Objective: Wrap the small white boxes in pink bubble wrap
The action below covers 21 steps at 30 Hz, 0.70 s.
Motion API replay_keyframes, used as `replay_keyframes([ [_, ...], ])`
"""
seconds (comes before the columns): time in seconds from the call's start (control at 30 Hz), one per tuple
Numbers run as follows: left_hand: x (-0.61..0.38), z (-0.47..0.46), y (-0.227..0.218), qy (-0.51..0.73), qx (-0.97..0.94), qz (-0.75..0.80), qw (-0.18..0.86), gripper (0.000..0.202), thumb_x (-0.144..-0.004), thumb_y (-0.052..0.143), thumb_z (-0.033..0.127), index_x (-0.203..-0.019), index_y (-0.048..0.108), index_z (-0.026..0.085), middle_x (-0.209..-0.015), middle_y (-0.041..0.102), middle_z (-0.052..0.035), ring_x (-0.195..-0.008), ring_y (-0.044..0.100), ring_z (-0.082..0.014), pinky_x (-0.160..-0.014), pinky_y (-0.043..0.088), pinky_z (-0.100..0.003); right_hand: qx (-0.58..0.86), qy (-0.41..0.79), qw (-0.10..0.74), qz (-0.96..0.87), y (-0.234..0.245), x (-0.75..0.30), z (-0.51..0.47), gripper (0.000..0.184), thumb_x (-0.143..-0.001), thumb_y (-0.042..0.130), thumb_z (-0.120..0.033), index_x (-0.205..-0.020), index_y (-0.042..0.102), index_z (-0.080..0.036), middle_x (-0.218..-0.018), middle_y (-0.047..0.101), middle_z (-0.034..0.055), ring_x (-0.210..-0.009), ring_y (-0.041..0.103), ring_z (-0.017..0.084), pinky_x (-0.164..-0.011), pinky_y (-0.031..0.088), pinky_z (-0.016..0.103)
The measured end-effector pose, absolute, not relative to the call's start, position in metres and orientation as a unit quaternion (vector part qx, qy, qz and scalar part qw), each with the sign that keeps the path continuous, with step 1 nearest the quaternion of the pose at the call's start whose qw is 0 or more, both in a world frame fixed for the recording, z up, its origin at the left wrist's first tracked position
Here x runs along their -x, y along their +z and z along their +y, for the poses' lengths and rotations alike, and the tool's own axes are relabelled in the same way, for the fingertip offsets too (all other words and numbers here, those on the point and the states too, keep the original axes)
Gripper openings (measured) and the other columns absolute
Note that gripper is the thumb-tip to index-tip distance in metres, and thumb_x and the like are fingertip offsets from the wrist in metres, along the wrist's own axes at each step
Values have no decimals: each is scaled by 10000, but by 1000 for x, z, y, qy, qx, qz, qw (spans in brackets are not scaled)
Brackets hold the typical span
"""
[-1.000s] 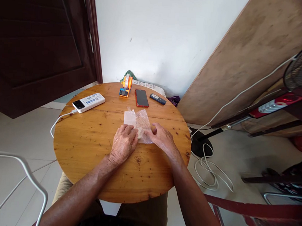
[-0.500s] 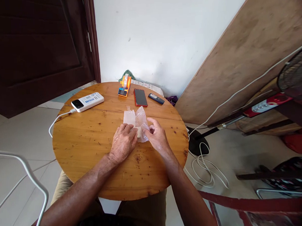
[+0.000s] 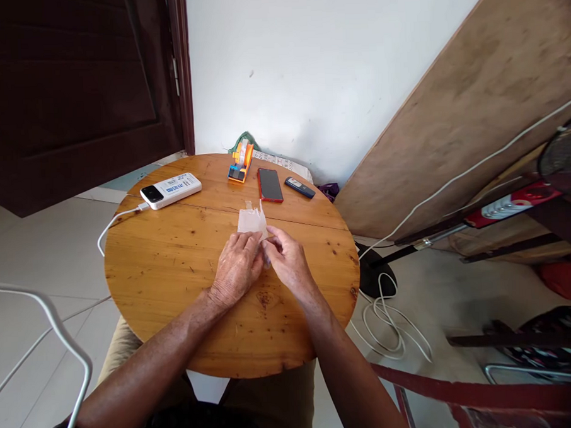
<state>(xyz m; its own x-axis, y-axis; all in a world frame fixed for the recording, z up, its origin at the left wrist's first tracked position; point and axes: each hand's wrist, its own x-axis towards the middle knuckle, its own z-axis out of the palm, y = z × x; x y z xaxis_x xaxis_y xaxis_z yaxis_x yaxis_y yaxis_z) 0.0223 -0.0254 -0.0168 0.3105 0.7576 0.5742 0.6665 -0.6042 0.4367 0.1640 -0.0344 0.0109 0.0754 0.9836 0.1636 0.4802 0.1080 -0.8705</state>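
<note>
A small sheet of clear bubble wrap (image 3: 248,220) lies on the round wooden table (image 3: 174,257), its right side standing up in a fold. My left hand (image 3: 235,266) presses on the lower part of the wrap, fingers bent over it and close together. My right hand (image 3: 287,261) pinches the raised right edge between thumb and fingers, close against the left fingertips. Whatever lies inside the wrap is hidden under my hands. A bit of clear tape sticks up at the wrap's far edge.
Along the table's far side stand an orange tape dispenser (image 3: 240,162), a red-edged phone (image 3: 270,185) and a dark blue remote-like device (image 3: 299,187). A white power bank (image 3: 171,190) with a cable (image 3: 118,218) lies at left. A fan stand (image 3: 378,279) is right of the table.
My right hand has brought the bubble wrap's right flap up and leftward, toward my left hand. The pale block seen under my left fingers before is now covered. The view has shifted slightly.
</note>
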Motion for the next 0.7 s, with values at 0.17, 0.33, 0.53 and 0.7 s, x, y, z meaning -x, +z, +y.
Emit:
replay_keyframes([
  [0.17,-20,-29,-15,400,-768,493,84,383,-827,611,248,-1206,611,193,-1084,627,-108,-979,601,-255,-831,544,-374,565,390,409,-601,15,-173,-39,426,-893,458,-260,-1288,589,-174,-971,733,66,-621,607,134,-632,536,293],
  [0.33,-13,-25,-12,434,-733,469,234,448,-787,556,206,-1232,584,160,-965,611,-62,-836,590,-178,-655,522,-266,553,426,364,-616,15,-178,-36,553,-790,539,-173,-1343,541,-176,-1057,692,57,-597,562,93,-581,489,250],
  [0.53,-12,-21,-10,459,-660,504,316,378,-849,589,374,-1146,627,142,-863,611,-39,-717,585,-151,-645,514,-278,553,352,324,-682,17,-173,-32,578,-769,599,-114,-1339,552,-199,-983,673,12,-576,504,72,-602,456,238],
  [0.7,-17,-23,-17,439,-688,524,243,375,-797,645,356,-1117,644,160,-869,609,-41,-742,595,-161,-669,522,-292,519,336,316,-720,15,-178,-30,676,-739,553,-39,-1395,481,-189,-1022,674,31,-593,501,78,-654,475,257],
])
